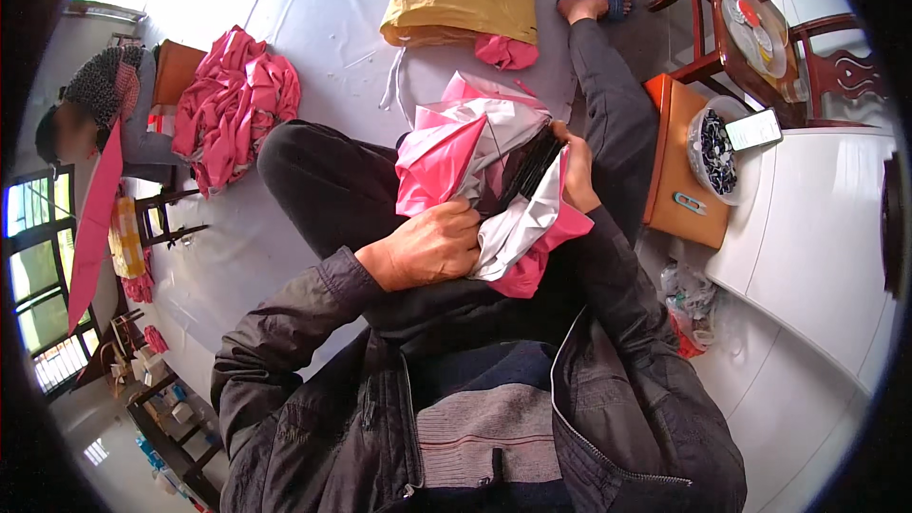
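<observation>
Over my lap lies a partly folded umbrella (442,166), its cloth pink on one side and silver on the other. A bundle of thin black ribs (532,166) shows in the middle of the bunched cloth. My left hand (427,245) is closed on the near left edge of the cloth, knuckles up. At the right side my right hand (579,171) is wrapped round the umbrella, its fingertips at the upper end of the ribs. The cloth hides part of the right hand's grip.
Ahead lies a yellow sack (465,0) with pink cloth at its mouth. A pink cloth heap (237,109) is at left, near another person (90,104) holding a pink strip. At right stand an orange box (679,161), a bowl of small dark parts (712,152) and a wooden chair (708,14).
</observation>
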The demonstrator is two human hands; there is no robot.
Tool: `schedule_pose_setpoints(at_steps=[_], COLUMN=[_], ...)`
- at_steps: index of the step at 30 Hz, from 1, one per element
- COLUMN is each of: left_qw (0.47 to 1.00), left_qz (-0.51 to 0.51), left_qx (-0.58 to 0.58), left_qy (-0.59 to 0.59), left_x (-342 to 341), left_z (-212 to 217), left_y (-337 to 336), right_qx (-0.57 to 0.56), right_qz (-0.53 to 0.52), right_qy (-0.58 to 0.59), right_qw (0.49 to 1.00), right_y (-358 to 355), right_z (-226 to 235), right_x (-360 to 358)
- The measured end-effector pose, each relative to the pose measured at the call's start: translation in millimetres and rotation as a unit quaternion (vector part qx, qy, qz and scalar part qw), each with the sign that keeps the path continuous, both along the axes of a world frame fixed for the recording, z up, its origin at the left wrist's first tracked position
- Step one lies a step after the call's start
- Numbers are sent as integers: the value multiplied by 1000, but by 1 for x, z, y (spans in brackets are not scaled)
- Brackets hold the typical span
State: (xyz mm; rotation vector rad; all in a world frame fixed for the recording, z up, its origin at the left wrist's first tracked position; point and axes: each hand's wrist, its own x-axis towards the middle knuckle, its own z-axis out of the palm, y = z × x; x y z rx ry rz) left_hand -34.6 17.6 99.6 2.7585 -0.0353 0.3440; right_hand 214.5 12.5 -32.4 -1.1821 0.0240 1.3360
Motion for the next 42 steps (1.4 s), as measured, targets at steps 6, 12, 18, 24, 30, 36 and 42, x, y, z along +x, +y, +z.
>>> schedule_pose_setpoints(at_steps=[6,12,18,24,30,36,42], left_qw=[1000,999,996,997,997,999,999], left_qz=[-15,-29,-23,-21,-1,4,34], left_qx=[7,19,71,63,65,51,36], left_qy=[7,34,47,44,29,-15,9], left_x=[9,12,10,10,5,4,4], left_z=[-4,-14,-26,-35,-43,-44,-45], left_y=[3,9,14,17,16,12,8], right_qx=[-8,100,62,78,102,145,120], right_qz=[23,58,88,108,167,209,162], right_qy=[21,-121,-130,-91,-115,-113,-117], right_qw=[999,986,986,987,974,960,973], right_y=[5,19,41,52,62,61,51], right_z=[-30,-30,-21,-23,-25,-26,3], right_x=[12,10,0,-2,-4,5,-12])
